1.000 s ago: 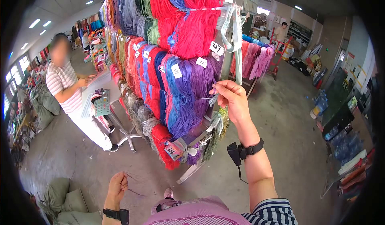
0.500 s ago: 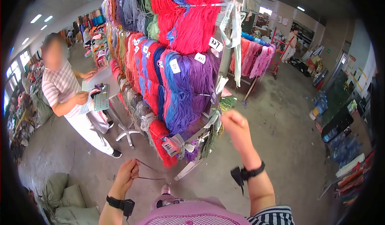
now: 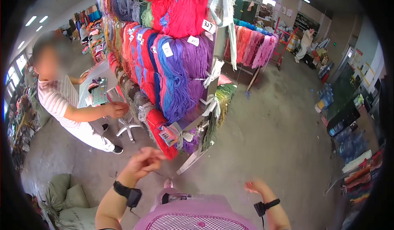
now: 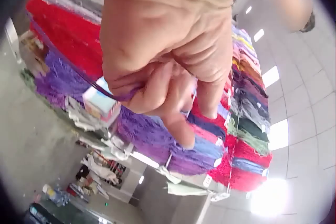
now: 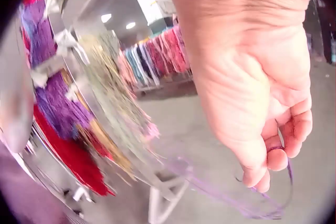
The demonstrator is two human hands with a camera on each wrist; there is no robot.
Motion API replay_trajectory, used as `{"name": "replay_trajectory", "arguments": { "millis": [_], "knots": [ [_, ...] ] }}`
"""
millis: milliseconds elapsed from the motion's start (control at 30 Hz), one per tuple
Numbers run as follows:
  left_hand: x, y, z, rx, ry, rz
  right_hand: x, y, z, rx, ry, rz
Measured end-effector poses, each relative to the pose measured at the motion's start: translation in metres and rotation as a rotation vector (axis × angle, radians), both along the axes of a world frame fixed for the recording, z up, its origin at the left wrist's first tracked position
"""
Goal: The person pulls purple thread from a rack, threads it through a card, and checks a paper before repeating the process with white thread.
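Observation:
My left hand [image 3: 141,164] is raised before the lower corner of the yarn rack. Its last fingers curl round a purple yarn strand [image 4: 96,85], while the thumb and forefinger stretch out apart in the left wrist view. Lower and to the right, away from the rack, my right hand [image 3: 258,186] pinches purple yarn [image 5: 290,174] with curled fingers. A loop of that yarn hangs below the fingertips in the right wrist view. Purple skeins [image 3: 196,58] hang on the rack beside blue ones [image 3: 170,80]. A red bundle [image 3: 158,125] lies below them.
A person in a striped shirt [image 3: 59,96] stands left, reaching a hand [image 3: 117,109] toward the rack, beside a small wheeled table with a green holed card [image 3: 98,94]. Sacks [image 3: 76,195] lie at lower left. Pink skeins [image 3: 248,45] hang behind; another person [image 3: 305,41] stands far back.
My right hand has come down and back from the purple skeins. My left hand has risen toward the rack's corner. The person at left has stretched an arm toward the rack.

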State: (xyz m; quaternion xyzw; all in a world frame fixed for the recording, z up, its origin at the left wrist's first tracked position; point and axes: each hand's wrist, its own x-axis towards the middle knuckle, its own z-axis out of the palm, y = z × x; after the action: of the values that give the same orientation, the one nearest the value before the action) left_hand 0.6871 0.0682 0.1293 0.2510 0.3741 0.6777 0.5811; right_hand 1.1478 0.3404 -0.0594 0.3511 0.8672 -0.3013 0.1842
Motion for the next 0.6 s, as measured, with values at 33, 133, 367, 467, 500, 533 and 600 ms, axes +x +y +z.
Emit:
{"name": "replay_trajectory", "arguments": {
  "millis": [33,133,367,467,500,533,600],
  "knots": [
    [0.012,0.018,0.013,-0.063,0.174,-0.118,-0.042,-0.006,0.038,0.16,0.203,0.074],
    [0.069,0.064,0.053,-0.109,0.468,-0.253,-0.144,-0.038,0.182,0.093,0.549,0.079],
    [0.075,0.075,0.063,-0.084,0.391,-0.267,-0.229,-0.032,0.273,0.177,0.971,0.298],
    [0.053,0.059,0.058,-0.11,0.399,-0.379,-0.251,-0.03,0.292,0.083,0.955,0.337],
    [0.052,0.053,0.06,-0.139,0.373,-0.337,-0.26,-0.026,0.298,0.085,0.959,0.34],
    [0.05,0.046,0.057,-0.139,0.376,-0.337,-0.27,-0.019,0.304,0.2,1.064,0.308],
    [0.039,0.031,0.053,-0.105,0.35,-0.101,-0.291,-0.004,0.319,0.469,1.269,0.189]
  ]
}}
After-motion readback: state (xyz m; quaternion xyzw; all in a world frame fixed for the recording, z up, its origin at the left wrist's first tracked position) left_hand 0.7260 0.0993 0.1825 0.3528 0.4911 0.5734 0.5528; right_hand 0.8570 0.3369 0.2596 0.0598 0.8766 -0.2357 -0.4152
